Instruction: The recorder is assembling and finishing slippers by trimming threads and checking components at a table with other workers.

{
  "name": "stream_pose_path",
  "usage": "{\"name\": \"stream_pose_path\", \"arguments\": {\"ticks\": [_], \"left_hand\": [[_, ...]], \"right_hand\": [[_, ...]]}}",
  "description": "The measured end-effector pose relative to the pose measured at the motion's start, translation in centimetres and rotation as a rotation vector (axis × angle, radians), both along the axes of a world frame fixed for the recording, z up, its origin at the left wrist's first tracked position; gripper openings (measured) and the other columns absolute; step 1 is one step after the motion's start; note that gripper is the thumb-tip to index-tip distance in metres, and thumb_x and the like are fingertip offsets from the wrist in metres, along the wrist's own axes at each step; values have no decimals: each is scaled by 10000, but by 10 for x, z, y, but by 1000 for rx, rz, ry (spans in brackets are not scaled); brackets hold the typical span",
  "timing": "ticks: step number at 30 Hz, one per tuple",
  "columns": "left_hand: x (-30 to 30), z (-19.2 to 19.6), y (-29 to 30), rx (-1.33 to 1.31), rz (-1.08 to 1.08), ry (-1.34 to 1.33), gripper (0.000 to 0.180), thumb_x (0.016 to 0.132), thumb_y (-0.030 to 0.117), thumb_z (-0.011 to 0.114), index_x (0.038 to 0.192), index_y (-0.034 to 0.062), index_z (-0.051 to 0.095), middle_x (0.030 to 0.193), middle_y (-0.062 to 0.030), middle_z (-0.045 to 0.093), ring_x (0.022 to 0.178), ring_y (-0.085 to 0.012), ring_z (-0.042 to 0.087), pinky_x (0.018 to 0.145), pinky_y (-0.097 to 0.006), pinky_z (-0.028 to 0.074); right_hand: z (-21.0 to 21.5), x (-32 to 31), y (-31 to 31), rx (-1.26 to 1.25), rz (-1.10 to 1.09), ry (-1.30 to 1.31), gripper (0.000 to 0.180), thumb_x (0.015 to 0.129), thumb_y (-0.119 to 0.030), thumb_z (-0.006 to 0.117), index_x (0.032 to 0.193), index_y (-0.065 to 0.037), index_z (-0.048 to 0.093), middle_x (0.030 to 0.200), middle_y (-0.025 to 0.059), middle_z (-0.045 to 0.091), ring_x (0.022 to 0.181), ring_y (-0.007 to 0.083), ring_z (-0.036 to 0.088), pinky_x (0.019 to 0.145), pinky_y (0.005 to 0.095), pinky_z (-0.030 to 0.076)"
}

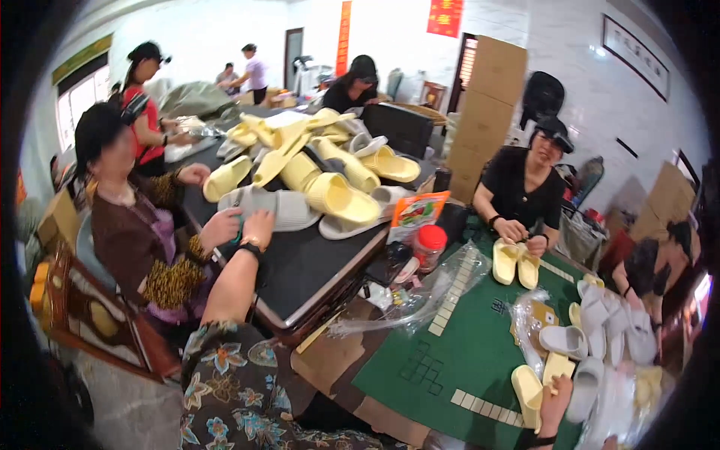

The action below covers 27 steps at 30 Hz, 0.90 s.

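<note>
Pressing left hand (259,227) on ribbed grey slipper (271,204); right hand (556,402) gripping smooth yellow slipper (528,388).

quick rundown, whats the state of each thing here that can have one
left hand: open, resting flat on a grey slipper
right hand: closed on a yellow slipper
clear plastic bag: empty, lying crumpled
red-lidded jar: upright, lid on
slipper pile: loose, unbagged
orange snack packet: propped up; whether opened cannot be told

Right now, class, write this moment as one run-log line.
left hand: on grey slipper | right hand: holds yellow slipper | surface: green mat
</note>
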<state>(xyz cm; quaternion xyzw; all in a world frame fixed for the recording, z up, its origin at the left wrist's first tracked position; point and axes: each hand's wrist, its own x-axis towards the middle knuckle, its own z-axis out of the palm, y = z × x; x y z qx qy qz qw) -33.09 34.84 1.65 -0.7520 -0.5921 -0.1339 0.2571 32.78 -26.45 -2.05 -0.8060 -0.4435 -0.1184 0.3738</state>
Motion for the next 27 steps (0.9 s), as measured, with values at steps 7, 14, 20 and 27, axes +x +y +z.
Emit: {"name": "stream_pose_path", "arguments": {"ticks": [7, 14, 20, 27], "left_hand": [[-13, 32, -49, 49, -5, 47, 104, 811, 80, 574, 858, 54, 662, 867, -147, 649, 812, -311, 686, 666, -398, 567], [-3, 65, -135, 81, -42, -153, 91, 740, 57, 644, 817, 46, 597, 860, -149, 600, 841, -333, 618, 757, -428, 505], [46, 90, -219, -2, -287, -448, 242, 656, 104, 759, 806, 59, 575, 827, -115, 574, 841, -317, 602, 745, -429, 495], [153, 65, -307, -237, -846, -265, 183, 696, 129, 665, 831, 60, 562, 855, -102, 562, 820, -275, 588, 697, -379, 507]], "right_hand": [[137, 64, 11, 909, -82, 125, 467, 998, -255, 482, 1414, -46, 442, 1374, 102, 476, 1127, 205, 515, 910, 332, 427], [184, -10, 67, 819, 17, 277, 427, 1004, -260, 469, 1390, -75, 467, 1394, 31, 490, 1127, 180, 538, 911, 329, 441], [89, -114, 139, 249, 321, 707, 442, 967, -216, 547, 1372, -65, 455, 1288, 66, 531, 1023, 164, 574, 765, 308, 521], [51, -205, 159, 58, 741, 1374, 631, 931, -333, 622, 1438, -80, 342, 1321, 74, 502, 1077, 205, 588, 832, 362, 551]]}}
